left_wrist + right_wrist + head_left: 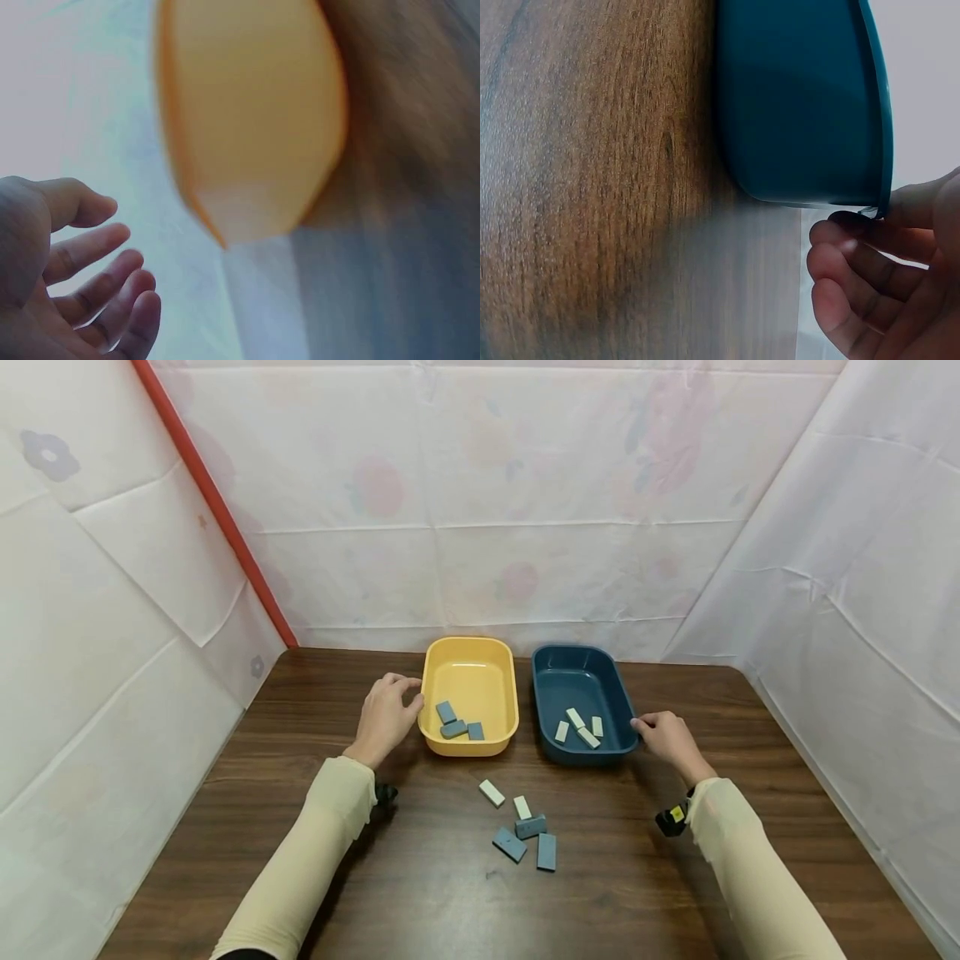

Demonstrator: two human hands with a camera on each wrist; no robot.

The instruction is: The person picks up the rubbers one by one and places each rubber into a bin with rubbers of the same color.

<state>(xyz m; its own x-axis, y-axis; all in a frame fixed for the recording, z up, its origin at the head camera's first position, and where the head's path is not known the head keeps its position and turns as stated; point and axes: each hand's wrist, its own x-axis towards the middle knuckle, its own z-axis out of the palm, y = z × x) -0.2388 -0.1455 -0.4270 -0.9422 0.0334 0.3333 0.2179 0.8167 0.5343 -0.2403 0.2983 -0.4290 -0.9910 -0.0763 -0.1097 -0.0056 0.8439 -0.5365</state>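
My left hand (pixel 385 717) is beside the left rim of the yellow bin (pixel 500 665), fingertips close to it. In the left wrist view its fingers (pixel 101 251) are spread and loosely bent, with a gap to the blurred yellow wall. My right hand (pixel 668 742) pinches the near right corner of the dark blue bin (pixel 572 665); the right wrist view shows thumb and forefinger (pixel 900 238) on the rim. Three grey-blue blocks (pixel 453 729) lie in the yellow bin. Several cream blocks (pixel 588 738) lie in the blue one.
In front of the bins, two cream blocks (pixel 492 793) and three grey-blue blocks (pixel 547 852) lie loose on the brown wood-grain table (pixel 435 893). White patterned sheets (pixel 480 568) enclose the table's back and sides. A red pole (pixel 217 506) slants down at the back left corner.
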